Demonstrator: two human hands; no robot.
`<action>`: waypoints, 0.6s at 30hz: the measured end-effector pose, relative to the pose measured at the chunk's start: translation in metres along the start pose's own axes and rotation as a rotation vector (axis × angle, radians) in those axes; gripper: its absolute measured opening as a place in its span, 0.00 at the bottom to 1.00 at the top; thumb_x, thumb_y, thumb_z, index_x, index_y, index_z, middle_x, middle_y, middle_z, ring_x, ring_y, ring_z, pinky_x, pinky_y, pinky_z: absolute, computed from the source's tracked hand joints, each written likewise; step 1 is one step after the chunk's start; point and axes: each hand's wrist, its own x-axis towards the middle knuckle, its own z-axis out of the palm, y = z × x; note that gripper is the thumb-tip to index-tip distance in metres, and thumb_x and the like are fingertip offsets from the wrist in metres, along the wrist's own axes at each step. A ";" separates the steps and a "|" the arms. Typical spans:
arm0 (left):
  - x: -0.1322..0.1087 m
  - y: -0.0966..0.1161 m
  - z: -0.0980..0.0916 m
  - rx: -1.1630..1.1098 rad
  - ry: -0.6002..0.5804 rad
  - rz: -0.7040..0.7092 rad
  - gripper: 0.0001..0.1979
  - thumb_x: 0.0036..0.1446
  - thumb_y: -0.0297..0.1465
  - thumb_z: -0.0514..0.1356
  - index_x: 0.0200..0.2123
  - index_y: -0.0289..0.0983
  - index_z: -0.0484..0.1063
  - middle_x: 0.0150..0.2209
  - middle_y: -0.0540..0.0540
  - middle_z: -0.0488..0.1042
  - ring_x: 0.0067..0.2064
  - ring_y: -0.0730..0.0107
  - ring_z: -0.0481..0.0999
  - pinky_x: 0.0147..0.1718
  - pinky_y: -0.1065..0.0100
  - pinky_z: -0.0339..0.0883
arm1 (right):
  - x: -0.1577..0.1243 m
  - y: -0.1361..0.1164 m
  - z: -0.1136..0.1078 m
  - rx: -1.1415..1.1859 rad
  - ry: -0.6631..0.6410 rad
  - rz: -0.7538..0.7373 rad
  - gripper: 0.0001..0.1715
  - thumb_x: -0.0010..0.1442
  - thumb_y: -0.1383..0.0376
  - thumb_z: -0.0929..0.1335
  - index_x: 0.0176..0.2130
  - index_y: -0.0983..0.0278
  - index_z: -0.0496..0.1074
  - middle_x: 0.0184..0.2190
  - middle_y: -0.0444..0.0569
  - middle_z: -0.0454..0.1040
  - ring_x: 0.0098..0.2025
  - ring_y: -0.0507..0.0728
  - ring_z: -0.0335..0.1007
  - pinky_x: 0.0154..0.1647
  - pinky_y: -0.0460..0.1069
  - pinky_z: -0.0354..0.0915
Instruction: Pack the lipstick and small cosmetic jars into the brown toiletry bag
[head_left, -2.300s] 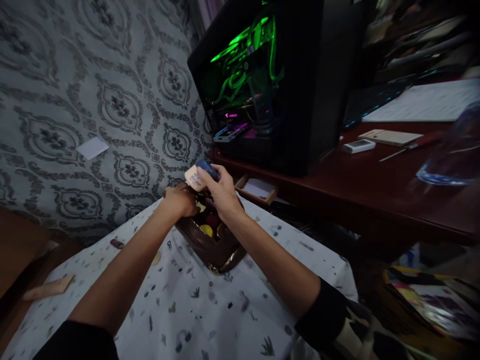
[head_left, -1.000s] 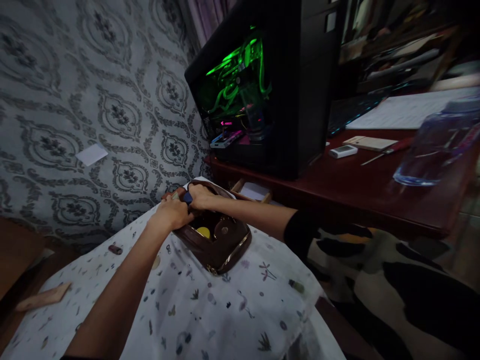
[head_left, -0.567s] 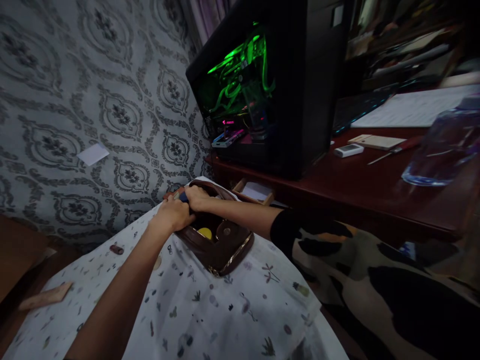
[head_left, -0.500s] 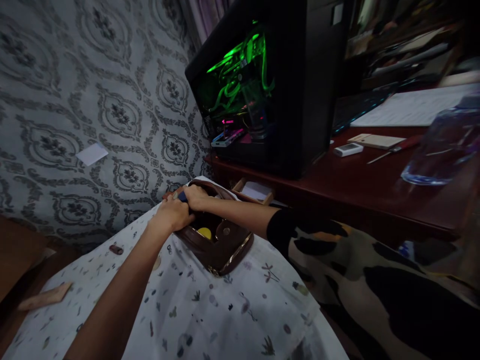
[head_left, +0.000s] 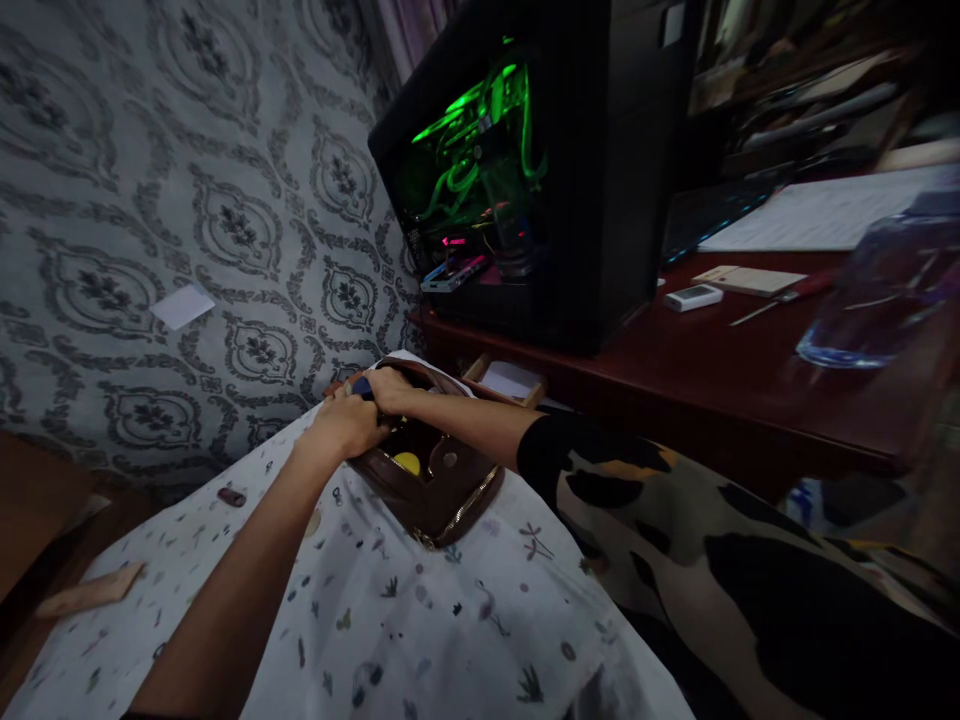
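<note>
A brown leather bag (head_left: 409, 500) lies unzipped on the white patterned cloth, its mouth facing up. My left hand (head_left: 349, 422) is closed on the near-left edge of the bag, the thumb side toward the opening. At the far end of the mouth, my right hand (head_left: 388, 390) bends down with its fingers curled; their tips are hidden. Between the two hands a small dark blue thing (head_left: 363, 387) shows; its kind I cannot make out. Inside the bag sits a round yellow item (head_left: 408, 462), near a brown flap with a snap button (head_left: 450, 460).
A computer case (head_left: 637, 180) with green lights stands on the dark red desk (head_left: 720, 370). Beneath it a drawer (head_left: 534, 390) is pulled out. A clear plastic bottle (head_left: 855, 300) is at the right. On the cloth (head_left: 360, 620) lie a small brown object (head_left: 232, 497) and a flat tan piece (head_left: 94, 590).
Both hands stay at the far end of the bag, with only slight movement. My right sleeve has shifted a little to the left, and the view has moved slightly.
</note>
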 end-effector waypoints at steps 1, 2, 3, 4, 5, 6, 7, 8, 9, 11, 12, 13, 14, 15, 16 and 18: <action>0.000 0.000 0.000 0.000 0.004 0.001 0.27 0.65 0.44 0.51 0.50 0.30 0.79 0.51 0.28 0.77 0.59 0.40 0.71 0.56 0.52 0.65 | 0.000 0.000 0.000 -0.001 -0.009 -0.005 0.16 0.63 0.66 0.70 0.51 0.61 0.77 0.50 0.55 0.79 0.53 0.63 0.76 0.49 0.51 0.70; 0.000 0.000 0.001 0.000 0.009 0.001 0.27 0.65 0.44 0.51 0.49 0.31 0.79 0.51 0.29 0.77 0.59 0.41 0.71 0.56 0.52 0.65 | 0.001 0.001 -0.001 0.000 -0.019 -0.011 0.16 0.64 0.65 0.70 0.52 0.62 0.77 0.50 0.54 0.78 0.52 0.62 0.76 0.49 0.52 0.71; 0.000 0.000 0.001 0.001 0.012 0.000 0.26 0.65 0.44 0.51 0.49 0.32 0.79 0.50 0.29 0.78 0.59 0.42 0.71 0.56 0.52 0.65 | 0.001 0.001 -0.001 0.003 -0.026 -0.015 0.16 0.65 0.64 0.70 0.52 0.63 0.75 0.51 0.54 0.78 0.52 0.61 0.76 0.50 0.54 0.72; 0.000 0.000 0.002 0.000 0.017 -0.002 0.25 0.65 0.44 0.52 0.49 0.32 0.80 0.50 0.30 0.78 0.59 0.42 0.71 0.56 0.53 0.65 | 0.002 0.002 -0.001 0.006 -0.029 -0.015 0.17 0.66 0.62 0.70 0.53 0.64 0.74 0.51 0.53 0.76 0.51 0.60 0.75 0.50 0.56 0.72; 0.000 0.000 0.002 -0.004 0.023 -0.003 0.25 0.65 0.44 0.52 0.49 0.33 0.80 0.50 0.31 0.78 0.59 0.42 0.71 0.56 0.53 0.65 | 0.002 0.002 -0.001 0.008 -0.026 -0.008 0.19 0.67 0.60 0.69 0.54 0.64 0.72 0.52 0.53 0.75 0.51 0.59 0.75 0.50 0.57 0.72; 0.000 0.000 0.003 -0.013 0.031 -0.004 0.25 0.65 0.44 0.52 0.49 0.34 0.80 0.50 0.31 0.78 0.59 0.43 0.71 0.56 0.53 0.65 | 0.002 0.002 -0.001 0.008 -0.020 0.005 0.20 0.67 0.59 0.69 0.55 0.65 0.71 0.53 0.53 0.74 0.51 0.59 0.74 0.50 0.58 0.72; 0.000 0.000 0.003 -0.022 0.038 -0.004 0.25 0.65 0.45 0.52 0.49 0.34 0.80 0.50 0.32 0.78 0.59 0.42 0.71 0.56 0.53 0.65 | 0.003 0.002 -0.002 0.006 -0.013 0.024 0.20 0.67 0.58 0.69 0.56 0.65 0.70 0.53 0.53 0.73 0.51 0.59 0.73 0.50 0.59 0.73; 0.000 0.000 0.004 -0.036 0.048 -0.004 0.25 0.65 0.45 0.52 0.49 0.33 0.79 0.51 0.31 0.77 0.59 0.42 0.71 0.56 0.53 0.65 | 0.003 0.002 -0.002 0.002 -0.007 0.044 0.20 0.67 0.58 0.69 0.56 0.65 0.70 0.53 0.53 0.73 0.51 0.60 0.73 0.50 0.59 0.73; 0.000 0.000 0.005 -0.053 0.060 -0.006 0.26 0.65 0.45 0.52 0.50 0.33 0.79 0.51 0.31 0.77 0.59 0.42 0.71 0.56 0.52 0.65 | 0.003 0.001 -0.002 -0.002 -0.006 0.063 0.20 0.67 0.59 0.69 0.55 0.65 0.70 0.53 0.53 0.72 0.51 0.60 0.73 0.50 0.58 0.73; 0.001 0.001 0.005 -0.087 0.080 -0.013 0.26 0.65 0.46 0.51 0.50 0.33 0.79 0.53 0.30 0.75 0.59 0.41 0.70 0.57 0.51 0.65 | 0.002 0.000 -0.004 -0.004 -0.014 0.090 0.20 0.67 0.59 0.69 0.55 0.65 0.70 0.53 0.53 0.72 0.51 0.60 0.73 0.50 0.58 0.73; 0.001 0.001 0.005 -0.103 0.089 -0.018 0.26 0.65 0.46 0.52 0.50 0.33 0.79 0.54 0.30 0.75 0.60 0.40 0.69 0.57 0.50 0.64 | 0.002 -0.001 -0.005 -0.001 -0.023 0.098 0.20 0.67 0.59 0.69 0.55 0.65 0.70 0.53 0.53 0.72 0.51 0.60 0.73 0.50 0.58 0.73; 0.001 0.002 0.005 -0.117 0.097 -0.023 0.25 0.65 0.45 0.52 0.50 0.33 0.79 0.55 0.30 0.74 0.60 0.40 0.69 0.57 0.49 0.64 | 0.002 -0.001 -0.006 0.004 -0.032 0.103 0.20 0.67 0.58 0.69 0.55 0.65 0.70 0.53 0.53 0.72 0.51 0.60 0.73 0.50 0.58 0.73; 0.000 0.002 0.005 -0.128 0.103 -0.027 0.25 0.65 0.44 0.52 0.51 0.34 0.78 0.56 0.30 0.73 0.61 0.40 0.69 0.57 0.49 0.64 | 0.003 -0.001 -0.007 0.010 -0.041 0.106 0.21 0.67 0.58 0.69 0.55 0.65 0.70 0.53 0.53 0.72 0.51 0.60 0.73 0.50 0.58 0.73; 0.000 0.003 0.004 -0.133 0.107 -0.029 0.23 0.64 0.43 0.53 0.51 0.34 0.78 0.56 0.31 0.72 0.61 0.41 0.68 0.57 0.49 0.65 | 0.003 -0.001 -0.008 0.018 -0.049 0.109 0.21 0.67 0.58 0.69 0.55 0.65 0.70 0.53 0.53 0.72 0.51 0.60 0.73 0.49 0.58 0.73; 0.000 0.003 0.003 -0.135 0.109 -0.033 0.22 0.64 0.42 0.54 0.51 0.35 0.78 0.57 0.31 0.72 0.61 0.41 0.68 0.57 0.50 0.65 | 0.003 0.000 -0.009 0.027 -0.055 0.112 0.21 0.67 0.58 0.69 0.55 0.65 0.70 0.53 0.53 0.72 0.51 0.60 0.73 0.50 0.58 0.73; 0.000 0.003 0.002 -0.136 0.114 -0.039 0.21 0.64 0.41 0.54 0.51 0.35 0.78 0.57 0.33 0.71 0.62 0.43 0.68 0.56 0.52 0.66 | 0.004 0.001 -0.010 0.047 -0.054 0.115 0.21 0.67 0.58 0.69 0.55 0.65 0.70 0.53 0.53 0.72 0.51 0.60 0.73 0.50 0.59 0.72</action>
